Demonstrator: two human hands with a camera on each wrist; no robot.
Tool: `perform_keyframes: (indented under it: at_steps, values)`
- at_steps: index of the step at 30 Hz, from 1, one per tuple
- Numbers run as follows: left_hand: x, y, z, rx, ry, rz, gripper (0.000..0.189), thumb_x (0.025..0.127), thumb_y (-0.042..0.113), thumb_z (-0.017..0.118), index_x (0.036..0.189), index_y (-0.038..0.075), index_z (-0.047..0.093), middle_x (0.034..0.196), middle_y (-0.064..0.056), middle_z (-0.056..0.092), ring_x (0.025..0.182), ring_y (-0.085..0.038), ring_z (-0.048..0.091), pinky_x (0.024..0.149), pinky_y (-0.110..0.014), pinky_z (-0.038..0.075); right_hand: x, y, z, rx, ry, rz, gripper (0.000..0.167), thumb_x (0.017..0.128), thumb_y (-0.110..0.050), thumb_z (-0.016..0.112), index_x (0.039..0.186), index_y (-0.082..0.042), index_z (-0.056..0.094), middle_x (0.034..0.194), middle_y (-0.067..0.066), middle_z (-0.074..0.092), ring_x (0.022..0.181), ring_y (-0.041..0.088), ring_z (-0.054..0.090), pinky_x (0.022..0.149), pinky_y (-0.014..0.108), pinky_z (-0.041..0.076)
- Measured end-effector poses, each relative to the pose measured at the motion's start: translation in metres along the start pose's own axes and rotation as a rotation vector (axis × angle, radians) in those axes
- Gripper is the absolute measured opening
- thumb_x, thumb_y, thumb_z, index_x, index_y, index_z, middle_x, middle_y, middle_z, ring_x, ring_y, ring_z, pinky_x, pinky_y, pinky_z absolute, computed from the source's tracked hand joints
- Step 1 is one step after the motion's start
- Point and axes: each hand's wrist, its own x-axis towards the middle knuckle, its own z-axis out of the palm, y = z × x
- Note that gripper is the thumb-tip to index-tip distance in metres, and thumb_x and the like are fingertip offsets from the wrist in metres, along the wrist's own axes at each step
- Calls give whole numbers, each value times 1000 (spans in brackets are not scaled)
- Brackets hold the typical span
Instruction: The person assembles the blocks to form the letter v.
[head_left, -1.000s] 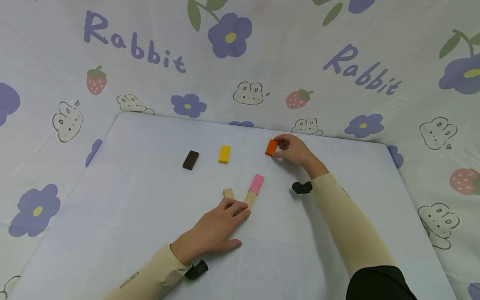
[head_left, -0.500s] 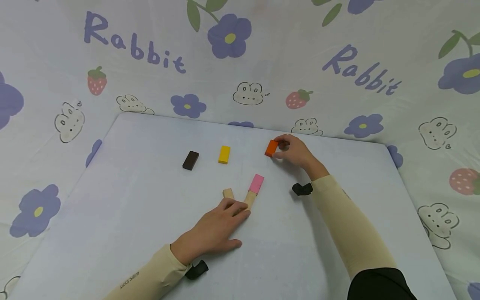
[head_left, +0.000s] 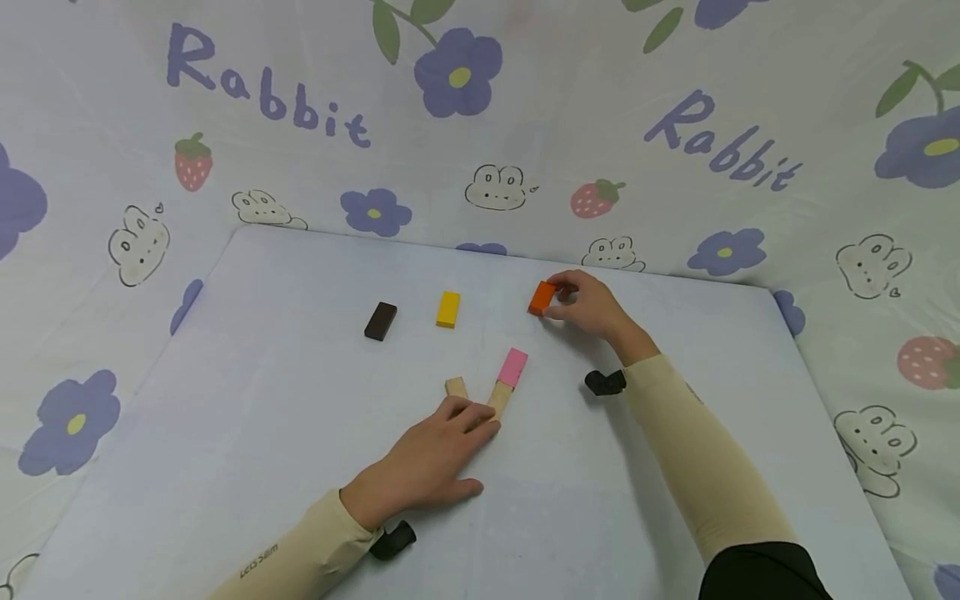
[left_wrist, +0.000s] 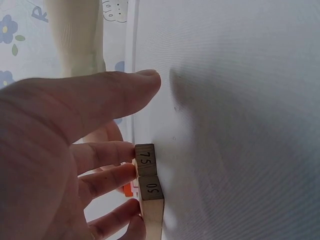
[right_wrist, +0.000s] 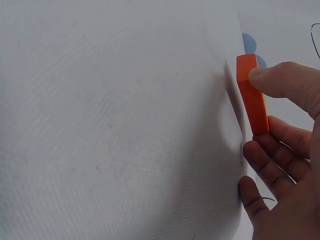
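Observation:
My right hand (head_left: 588, 306) pinches an orange wooden block (head_left: 542, 297) between thumb and fingers, at the far side of the white table. In the right wrist view the thumb lies on the near end of this orange block (right_wrist: 254, 100). Lower down, my left hand (head_left: 427, 458) rests its outstretched fingertips on two plain wooden blocks, one (left_wrist: 145, 159) marked 75 and another (left_wrist: 151, 192) marked 50. Its thumb sticks out, touching neither. A pink block (head_left: 513, 367) meets the end of the right-hand plain block (head_left: 501, 400); the left-hand one (head_left: 456, 387) is partly covered by the fingers.
A dark brown block (head_left: 381, 321) and a yellow block (head_left: 448, 309) lie apart at the back left of the white table (head_left: 247, 375). Behind its far edge hangs a cloth (head_left: 300, 175) printed with rabbits, flowers and strawberries. Black wrist cameras stick out beneath both forearms.
The orange block has shifted very slightly left and nearer with my right hand. My left hand and the other blocks keep their places.

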Motion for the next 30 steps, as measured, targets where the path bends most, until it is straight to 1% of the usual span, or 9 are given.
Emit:
perform_keyframes:
  at_steps: [10,21,30]
  values:
    - [-2,0,1,-5,3,-2,71,94,37,87,153,9,61,156,-8,53,138,-28,43,108,-36,51,-5,-2,-1,-9,11,-29,58,95,-21,84,146,-5,62,132,15,64,120,33,56,104,49,47]
    - [-3,-1,4,1,6,-3,71,94,38,87,153,9,60,156,-8,52,139,-28,43,107,-36,51,-12,-10,3,-9,18,-32,58,96,-22,83,147,-4,61,137,15,63,124,34,56,110,52,47]
    - [-3,-1,6,3,-1,-5,72,94,38,87,154,9,59,157,-8,52,140,-28,42,108,-35,51,-19,-15,0,-10,34,-65,56,96,-20,82,146,-3,62,136,16,64,122,35,57,106,52,47]
